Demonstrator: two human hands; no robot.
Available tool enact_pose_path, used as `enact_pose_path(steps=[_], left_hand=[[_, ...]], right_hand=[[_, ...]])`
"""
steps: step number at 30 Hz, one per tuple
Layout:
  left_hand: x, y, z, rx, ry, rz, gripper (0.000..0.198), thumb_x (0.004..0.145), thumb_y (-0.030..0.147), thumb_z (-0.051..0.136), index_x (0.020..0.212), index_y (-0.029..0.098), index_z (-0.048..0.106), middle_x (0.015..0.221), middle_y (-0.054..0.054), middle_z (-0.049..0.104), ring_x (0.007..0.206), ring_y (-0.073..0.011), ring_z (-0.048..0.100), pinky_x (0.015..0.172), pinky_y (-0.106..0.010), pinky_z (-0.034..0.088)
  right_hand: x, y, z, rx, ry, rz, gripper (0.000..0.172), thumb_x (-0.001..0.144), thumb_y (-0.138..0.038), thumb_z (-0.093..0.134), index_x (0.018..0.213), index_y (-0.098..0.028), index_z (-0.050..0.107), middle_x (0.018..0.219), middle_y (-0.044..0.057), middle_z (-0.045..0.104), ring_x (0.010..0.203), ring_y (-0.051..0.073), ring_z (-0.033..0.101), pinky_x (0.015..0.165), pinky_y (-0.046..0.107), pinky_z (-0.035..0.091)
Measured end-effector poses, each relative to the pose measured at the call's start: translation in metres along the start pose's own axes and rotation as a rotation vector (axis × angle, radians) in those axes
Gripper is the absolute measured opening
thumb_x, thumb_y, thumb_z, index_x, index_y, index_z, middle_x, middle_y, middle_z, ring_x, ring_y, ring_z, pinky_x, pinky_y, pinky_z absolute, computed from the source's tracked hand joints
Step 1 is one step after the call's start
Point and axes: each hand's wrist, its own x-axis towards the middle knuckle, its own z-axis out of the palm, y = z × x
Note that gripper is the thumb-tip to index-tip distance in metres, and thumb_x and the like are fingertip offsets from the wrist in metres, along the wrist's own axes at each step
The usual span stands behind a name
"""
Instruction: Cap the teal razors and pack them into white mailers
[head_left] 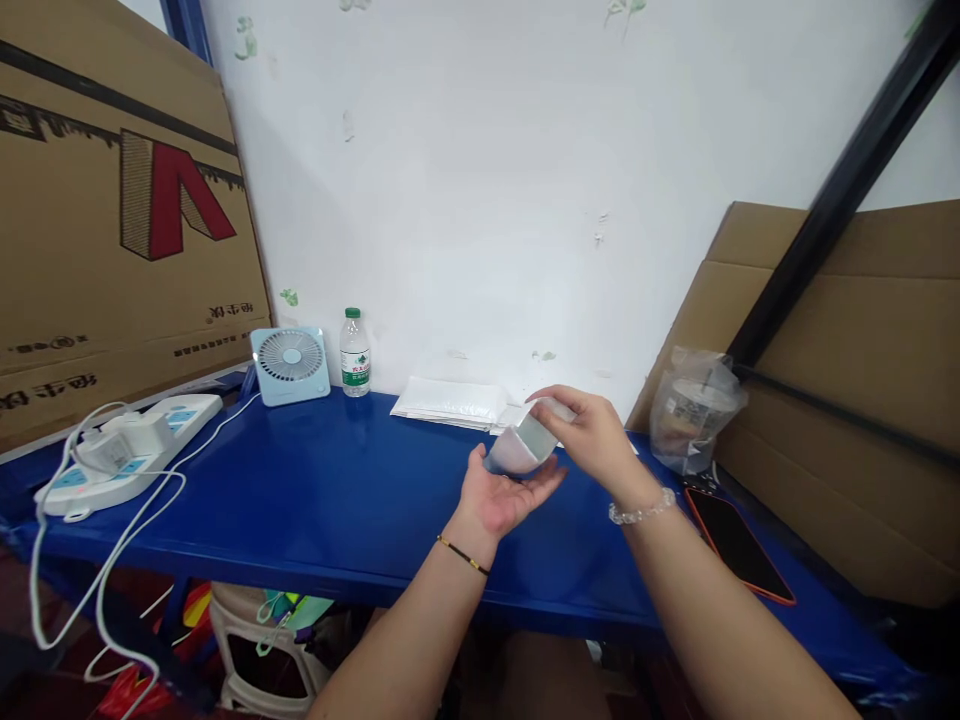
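Observed: a small packet, pale grey and white, smooth-faced and roughly boxy, is held in the air just above the middle of the worktop. Its material cannot be told.

The right hand has its fingers closed on the packet's upper end. The left hand lies open, palm up, cupped directly beneath it. The two hands are close together.

The worktop is glossy blue with a hard, flat surface. At the back, near the white wall, lies a flat stack of white bags just behind the hands. Further left stand a clear plastic water bottle with a green label and a square pale-blue fan with a round grille. A white power strip with trailing cables sits at the left end. A dark, flat phone with an orange edge lies to the right.
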Motion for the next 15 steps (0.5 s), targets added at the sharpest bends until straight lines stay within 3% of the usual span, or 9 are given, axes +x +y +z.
enact_pose_path(steps=[1,3,5,7,11,13,15], left_hand=[[-0.004,-0.001,-0.006,0.063,0.04,0.021,0.071,0.078,0.059,0.04,0.13,0.011,0.035,0.13,-0.024,0.041,0.118,-0.0368,0.045,0.08,-0.054,0.049],[-0.01,-0.002,-0.019,0.226,0.163,0.207,0.075,0.075,0.065,0.043,0.134,0.02,0.031,0.139,-0.019,0.032,0.127,-0.0342,0.036,0.088,-0.055,0.043],[-0.015,-0.001,-0.032,0.38,0.245,0.462,0.065,0.076,0.059,0.051,0.131,0.031,0.032,0.14,-0.009,0.036,0.129,-0.0269,0.035,0.098,-0.049,0.038],[-0.016,0.003,-0.044,0.507,0.221,0.643,0.062,0.075,0.045,0.064,0.129,0.035,0.034,0.134,-0.004,0.045,0.123,-0.022,0.043,0.1,-0.042,0.038],[-0.008,0.015,-0.061,0.632,0.111,0.742,0.069,0.06,0.011,0.079,0.119,0.027,0.045,0.111,-0.005,0.061,0.1,-0.0182,0.059,0.088,-0.03,0.047],[-0.002,0.02,-0.065,0.649,0.142,0.759,0.066,0.057,0.007,0.079,0.113,0.025,0.049,0.105,-0.004,0.062,0.091,-0.0164,0.062,0.079,-0.026,0.051],[0.004,0.024,-0.066,0.688,0.19,0.787,0.064,0.057,0.009,0.08,0.111,0.025,0.05,0.103,-0.004,0.062,0.085,-0.0152,0.063,0.072,-0.023,0.052]], right_hand=[[0.001,0.001,-0.003,0.005,0.037,-0.002,0.021,0.082,-0.033,0.053,0.084,-0.019,0.067,0.08,0.003,0.068,0.077,0.018,0.06,0.069,0.028,0.044],[0.004,0.003,-0.012,0.041,0.134,0.014,0.022,0.081,-0.036,0.054,0.085,-0.018,0.067,0.081,0.003,0.068,0.077,0.019,0.06,0.068,0.028,0.044],[0.008,0.006,-0.021,0.145,0.168,0.081,0.024,0.079,-0.038,0.057,0.086,-0.017,0.066,0.08,0.004,0.067,0.073,0.018,0.059,0.064,0.028,0.044],[0.013,0.014,-0.029,0.304,0.146,0.19,0.026,0.077,-0.039,0.06,0.089,-0.016,0.065,0.078,0.004,0.066,0.067,0.017,0.058,0.059,0.027,0.045],[0.019,0.04,-0.036,0.474,0.149,0.413,0.034,0.071,-0.044,0.064,0.087,-0.014,0.065,0.07,0.004,0.064,0.056,0.015,0.055,0.05,0.026,0.045],[0.016,0.055,-0.034,0.431,0.167,0.468,0.04,0.074,-0.051,0.059,0.086,-0.014,0.066,0.067,0.005,0.063,0.055,0.015,0.054,0.049,0.027,0.045],[0.01,0.067,-0.03,0.308,0.143,0.432,0.044,0.076,-0.055,0.055,0.091,-0.015,0.067,0.072,0.006,0.064,0.063,0.018,0.057,0.054,0.029,0.048]])
